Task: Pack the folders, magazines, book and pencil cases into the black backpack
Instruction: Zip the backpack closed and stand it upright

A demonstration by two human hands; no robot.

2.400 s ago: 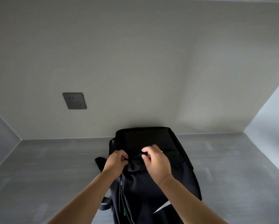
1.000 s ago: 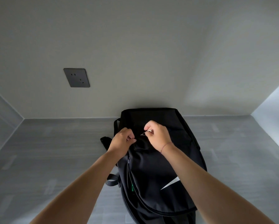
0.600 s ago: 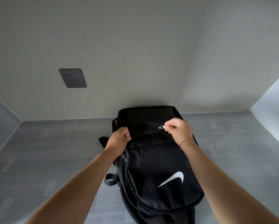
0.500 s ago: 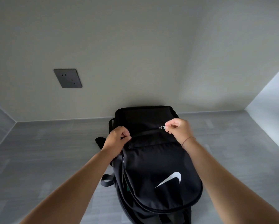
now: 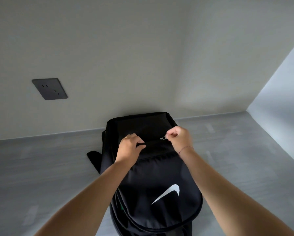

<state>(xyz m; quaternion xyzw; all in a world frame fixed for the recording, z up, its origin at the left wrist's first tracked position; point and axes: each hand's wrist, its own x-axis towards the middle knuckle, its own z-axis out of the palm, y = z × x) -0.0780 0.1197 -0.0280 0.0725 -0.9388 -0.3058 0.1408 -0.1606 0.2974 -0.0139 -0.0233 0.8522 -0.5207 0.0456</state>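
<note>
Black backpack [image 5: 153, 181], one; two hands on its zipper [image 5: 163, 138].

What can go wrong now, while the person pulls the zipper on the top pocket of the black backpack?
1. The right hand pinches only the small zipper pull, so it may slip out.
2. The left hand holds the fabric beside the zipper line; if it lets go, the fabric may bunch and jam the slider.
3. The black backpack leans on the wall and may tip sideways under the pull.

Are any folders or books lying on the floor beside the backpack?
No, only the black backpack sits on the grey floor, with both hands at its top zipper.
</note>
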